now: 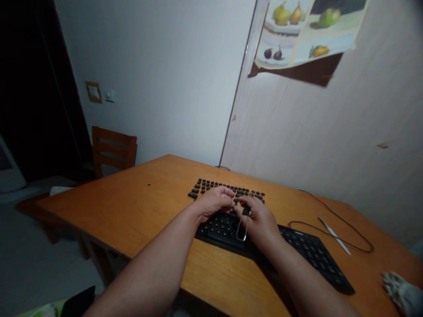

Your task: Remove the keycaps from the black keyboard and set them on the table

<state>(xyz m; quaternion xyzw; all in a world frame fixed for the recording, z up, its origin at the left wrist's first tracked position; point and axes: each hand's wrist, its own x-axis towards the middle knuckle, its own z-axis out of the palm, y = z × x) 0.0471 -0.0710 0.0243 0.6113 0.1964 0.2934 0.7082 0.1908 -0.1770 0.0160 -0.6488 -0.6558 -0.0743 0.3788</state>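
Observation:
A black keyboard [218, 229] lies on the wooden table, its left part showing rows of bare switches with the caps off. Loose black keycaps [195, 190] are laid out in rows just behind it. My right hand [262, 222] is closed around a keycap puller [242, 232] with a black grip, its wire loop pointing down over the keyboard. Beside it, my left hand [214, 203] is bent over the switches with its fingers pinched. A small black keycap [235, 201] shows at the left fingertips, close to the right fingers, which partly hide it.
A thin dark cable [358, 226] loops across the right of the table [132, 211], near a white pen-like stick [334, 235]. A crumpled greyish cloth-like thing [401, 290] lies at the right edge. A wooden chair [114, 147] stands behind the table at left.

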